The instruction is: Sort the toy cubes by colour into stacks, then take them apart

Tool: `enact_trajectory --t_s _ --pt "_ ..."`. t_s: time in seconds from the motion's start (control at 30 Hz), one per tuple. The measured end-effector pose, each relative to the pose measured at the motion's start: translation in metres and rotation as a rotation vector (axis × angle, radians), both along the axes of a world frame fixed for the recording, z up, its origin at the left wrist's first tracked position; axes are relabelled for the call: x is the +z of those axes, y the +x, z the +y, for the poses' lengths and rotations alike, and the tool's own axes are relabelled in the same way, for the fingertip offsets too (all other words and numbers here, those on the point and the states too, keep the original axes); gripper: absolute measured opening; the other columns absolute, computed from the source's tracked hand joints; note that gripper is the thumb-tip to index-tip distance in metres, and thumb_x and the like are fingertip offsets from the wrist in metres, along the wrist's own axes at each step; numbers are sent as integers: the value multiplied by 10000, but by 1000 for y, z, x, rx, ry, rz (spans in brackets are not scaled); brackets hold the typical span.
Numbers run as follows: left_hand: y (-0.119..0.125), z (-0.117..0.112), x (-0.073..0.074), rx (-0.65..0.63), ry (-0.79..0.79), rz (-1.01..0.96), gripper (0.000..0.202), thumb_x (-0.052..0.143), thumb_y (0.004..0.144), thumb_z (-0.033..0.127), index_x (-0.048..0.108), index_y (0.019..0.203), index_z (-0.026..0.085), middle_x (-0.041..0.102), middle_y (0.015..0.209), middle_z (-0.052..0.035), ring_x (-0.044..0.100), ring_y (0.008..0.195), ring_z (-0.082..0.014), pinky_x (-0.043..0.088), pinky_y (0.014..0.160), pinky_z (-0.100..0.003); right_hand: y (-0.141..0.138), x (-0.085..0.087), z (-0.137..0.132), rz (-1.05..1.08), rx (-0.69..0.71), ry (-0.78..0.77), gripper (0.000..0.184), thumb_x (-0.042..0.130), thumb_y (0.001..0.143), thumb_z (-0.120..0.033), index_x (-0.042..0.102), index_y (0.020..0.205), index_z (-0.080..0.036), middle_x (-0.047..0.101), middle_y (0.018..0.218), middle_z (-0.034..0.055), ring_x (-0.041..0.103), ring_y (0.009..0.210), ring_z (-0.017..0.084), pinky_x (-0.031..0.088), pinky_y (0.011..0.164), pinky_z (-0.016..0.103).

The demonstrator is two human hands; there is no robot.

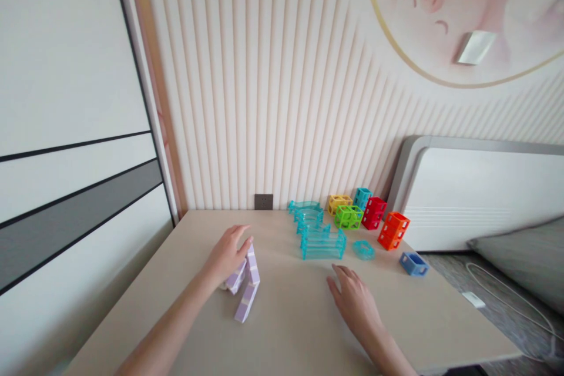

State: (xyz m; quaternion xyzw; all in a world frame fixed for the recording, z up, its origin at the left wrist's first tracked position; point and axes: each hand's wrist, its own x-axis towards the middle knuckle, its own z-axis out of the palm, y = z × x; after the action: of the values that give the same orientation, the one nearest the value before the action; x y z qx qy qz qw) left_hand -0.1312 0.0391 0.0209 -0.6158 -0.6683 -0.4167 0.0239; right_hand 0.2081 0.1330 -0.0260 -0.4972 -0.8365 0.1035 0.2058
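At the left of the table, my left hand [225, 258] is over several purple-and-white blocks [247, 301] that lie close together at angles. Its fingers stretch forward with a gap between them and the thumb. The thumb tip is right by the upper end of one block; whether it touches cannot be made out. Part of the blocks is hidden behind this hand. My right hand [355, 298] is low over the table's right half, fingers spread and holding nothing. Beyond its fingertips are a clear turquoise rail-like piece [324, 245] and a turquoise ring-shaped piece [363, 249].
Further turquoise pieces [306, 207] line up toward the wall. Yellow [338, 204], green [348, 218], teal [362, 197], red [374, 213], orange [393, 231] and blue [414, 264] open-frame blocks stand along the right side. A wall socket [264, 201] sits behind the table [291, 329].
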Motion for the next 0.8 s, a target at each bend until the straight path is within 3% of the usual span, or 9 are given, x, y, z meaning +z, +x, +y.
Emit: enact_trajectory --t_s 0.07,0.17,0.27,0.37,0.43,0.53,0.67,0.8 --pt "-22 5 -15 19 27 -66 295 504 932 374 673 1090 192 730 1106 -106 670 1073 -267 501 1002 -448 -30 13 -29 49 171 -1 355 438 970 -318 688 1191 -198 709 1181 126 649 1121 283 468 987 382" --pt "-32 14 -33 58 55 -101 325 421 971 373 671 1046 178 741 1062 -123 693 1019 -262 529 948 -441 -85 32 -51 65 338 -82 339 470 969 -346 704 1161 -192 738 1052 104 674 1016 242 472 915 315" --pt "-28 18 -43 57 72 -107 320 414 980 368 669 1049 187 745 1055 -113 700 1008 -246 544 922 -407 -135 39 -45 73 415 -109 320 559 927 -398 711 1129 -202 738 977 90 675 960 241 461 823 290" --pt "-22 18 -49 33 81 -117 303 453 968 354 646 1140 196 737 1099 -106 695 1035 -231 545 928 -378 -168 30 -31 46 465 -131 277 588 903 -424 741 866 -196 722 825 65 652 800 204 417 696 261" --pt "-21 18 -51 16 83 -167 332 454 971 341 604 1230 199 729 1120 -109 697 1030 -226 547 919 -378 -177 20 -25 56 498 -145 297 592 894 -399 705 720 -188 685 721 36 594 685 161 367 625 244" --pt "-17 16 -49 -6 102 -262 355 459 973 344 572 1281 208 728 1096 -103 698 1013 -227 537 924 -387 -177 8 -24 166 534 -193 249 599 869 -313 669 676 -172 636 663 3 507 605 119 320 568 227" --pt "-9 12 -41 -46 104 -469 394 494 963 438 580 1269 205 726 1049 -96 695 992 -235 540 890 -373 -162 7 -24 395 519 -320 164 591 863 -285 689 848 -154 645 724 5 523 632 126 362 567 216" --pt "1 8 -36 -108 60 -726 498 466 945 578 627 1206 186 722 1008 -97 683 959 -241 548 824 -362 -149 13 -19 619 550 -327 265 579 918 -386 646 1038 -159 679 818 22 577 676 148 436 608 232"
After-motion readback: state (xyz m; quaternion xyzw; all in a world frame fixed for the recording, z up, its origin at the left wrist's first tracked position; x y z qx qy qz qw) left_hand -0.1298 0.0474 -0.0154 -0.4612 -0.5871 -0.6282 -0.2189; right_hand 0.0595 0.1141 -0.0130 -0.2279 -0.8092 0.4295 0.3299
